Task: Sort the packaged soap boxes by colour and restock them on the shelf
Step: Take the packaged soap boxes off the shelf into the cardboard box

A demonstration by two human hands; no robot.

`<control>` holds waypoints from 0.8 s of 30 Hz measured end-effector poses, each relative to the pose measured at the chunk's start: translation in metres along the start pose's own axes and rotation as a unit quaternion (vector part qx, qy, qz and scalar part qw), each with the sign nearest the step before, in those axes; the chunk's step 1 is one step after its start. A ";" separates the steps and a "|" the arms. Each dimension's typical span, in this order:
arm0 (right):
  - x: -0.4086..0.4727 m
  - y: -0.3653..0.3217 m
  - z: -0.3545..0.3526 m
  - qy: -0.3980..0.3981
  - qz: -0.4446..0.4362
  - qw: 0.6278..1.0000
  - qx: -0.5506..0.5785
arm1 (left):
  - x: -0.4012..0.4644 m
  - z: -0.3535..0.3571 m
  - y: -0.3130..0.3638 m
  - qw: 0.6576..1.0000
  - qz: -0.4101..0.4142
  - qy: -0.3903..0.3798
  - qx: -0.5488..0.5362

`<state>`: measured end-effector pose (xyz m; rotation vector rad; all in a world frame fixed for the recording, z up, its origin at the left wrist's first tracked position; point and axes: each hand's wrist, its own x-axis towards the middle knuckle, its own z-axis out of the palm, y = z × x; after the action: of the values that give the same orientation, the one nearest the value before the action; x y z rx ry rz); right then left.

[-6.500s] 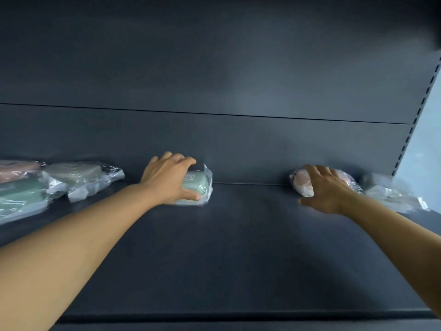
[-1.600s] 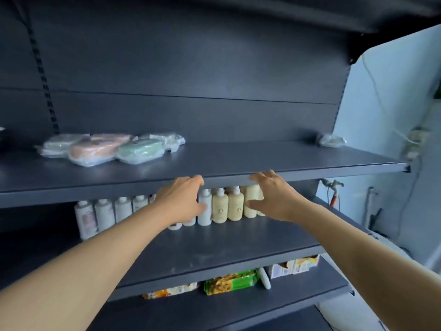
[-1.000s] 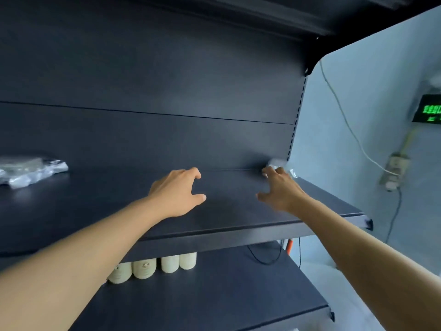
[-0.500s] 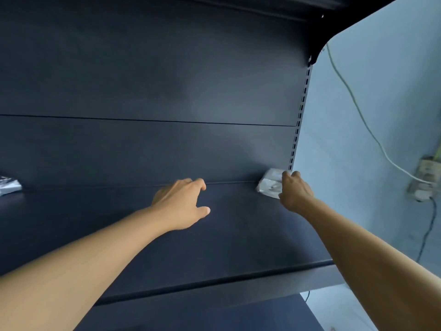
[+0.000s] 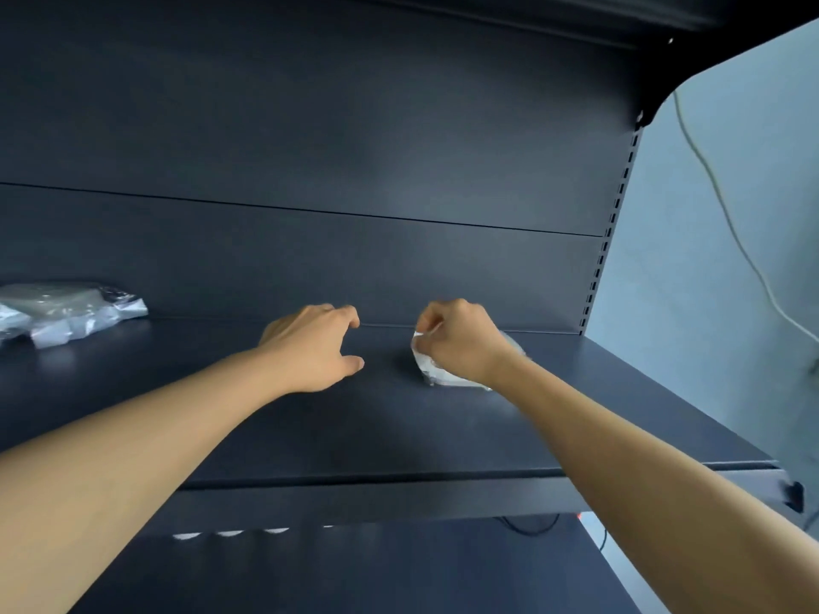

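Your right hand [image 5: 461,343] pinched a plastic-wrapped soap pack [image 5: 432,370] on the shelf [image 5: 399,432]; your left hand [image 5: 314,347] hovered beside it, fingers loosely spread, holding nothing.

You are standing at a shop display rack: a dark metal shelf [image 5: 443,436] runs under your hands, backed by dark panels [image 5: 310,126] and a slotted upright [image 5: 607,241] to the right of your right hand [image 5: 461,343]. Plastic-wrapped packs [image 5: 66,312] lie far left of your left hand [image 5: 310,347].
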<state>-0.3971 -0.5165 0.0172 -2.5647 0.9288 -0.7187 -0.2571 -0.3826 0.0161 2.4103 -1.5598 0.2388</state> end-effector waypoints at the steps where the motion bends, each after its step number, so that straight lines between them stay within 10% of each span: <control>1: 0.001 -0.001 -0.004 0.015 -0.016 1.000 0.019 | -0.003 -0.001 -0.005 1.000 -0.008 0.001 0.004; 9: 0.022 0.064 -0.015 -0.240 0.051 0.943 -0.222 | -0.011 -0.001 -0.035 0.996 -0.091 -0.013 0.012; 24: 0.097 -0.039 0.048 -0.200 -0.210 0.954 -0.077 | -0.028 -0.010 -0.111 0.964 -0.261 -0.014 0.057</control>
<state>-0.2861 -0.5463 0.0289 -2.9262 0.3223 -0.2047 -0.1670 -0.3120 0.0038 2.8152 -0.8844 0.1897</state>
